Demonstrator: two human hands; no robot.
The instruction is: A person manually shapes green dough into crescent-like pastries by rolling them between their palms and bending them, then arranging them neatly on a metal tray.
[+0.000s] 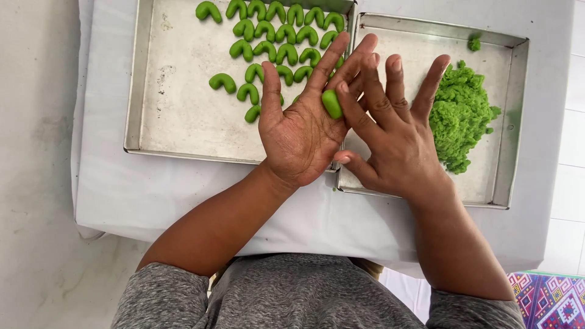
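My left hand [298, 131] lies palm up, fingers spread, over the gap between two metal trays. A small green dough piece [331, 103] rests on its fingers. My right hand [390, 128] presses its fingertips on that piece, palm down, fingers spread. The left tray [177, 109] holds several curved green dough pieces [268, 42] in rows at its far end. The right tray [499, 140] holds a heap of green dough [460, 116] just right of my right hand.
Both trays sit on a white cloth over a small table [122, 189]. A small dough crumb [474, 42] lies in the right tray's far corner. Grey floor lies to the left, white tiles to the right, and a patterned mat [548, 298] at the lower right.
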